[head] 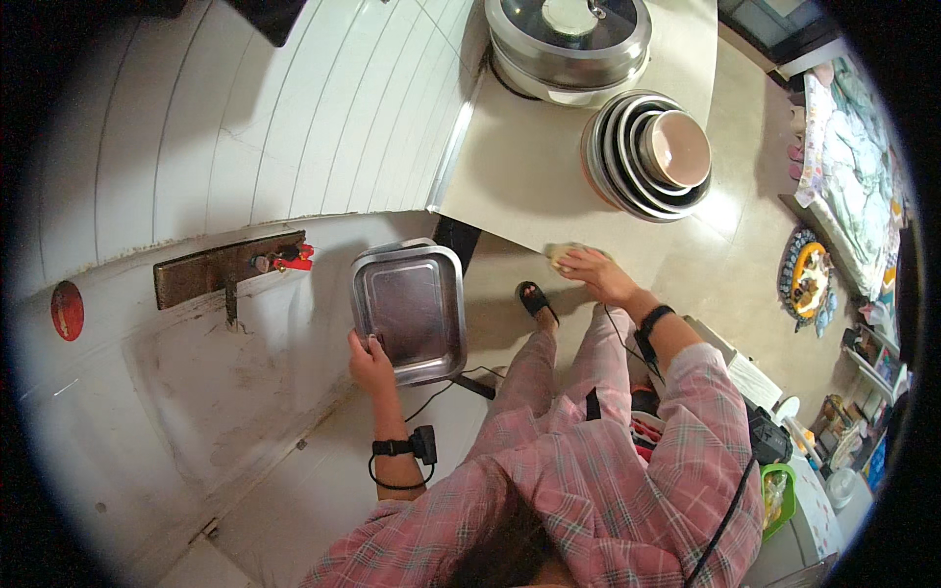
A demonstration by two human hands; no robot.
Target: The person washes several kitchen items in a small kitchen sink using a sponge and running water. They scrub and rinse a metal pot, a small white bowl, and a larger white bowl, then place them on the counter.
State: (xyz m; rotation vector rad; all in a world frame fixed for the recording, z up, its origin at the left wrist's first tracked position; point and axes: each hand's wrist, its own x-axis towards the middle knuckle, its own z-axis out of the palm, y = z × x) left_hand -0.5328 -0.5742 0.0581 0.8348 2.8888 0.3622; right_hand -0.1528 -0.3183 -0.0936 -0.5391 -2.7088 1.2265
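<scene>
My left hand [372, 363] grips the lower left edge of a rectangular metal tray [412, 309], with the rim of what looks like a second tray showing behind its top. Out to the right, my right hand [594, 272] is closed on a pale, slightly blurred cloth [560, 253], near the corner of a beige tabletop [507, 158]. On that tabletop stands a stack of nested metal bowls [606, 165] with a light brown bowl [680, 149] on top. Behind the stack is an electric pot [570, 70] with a glass lid.
A wall-mounted bracket [198, 273] with red-handled valves [294, 259] is at the left. White boards [316, 110] cover the wall above it. A green basket [779, 500] is at the lower right, and a bed [853, 169] at the far right. Thin cables hang by both arms.
</scene>
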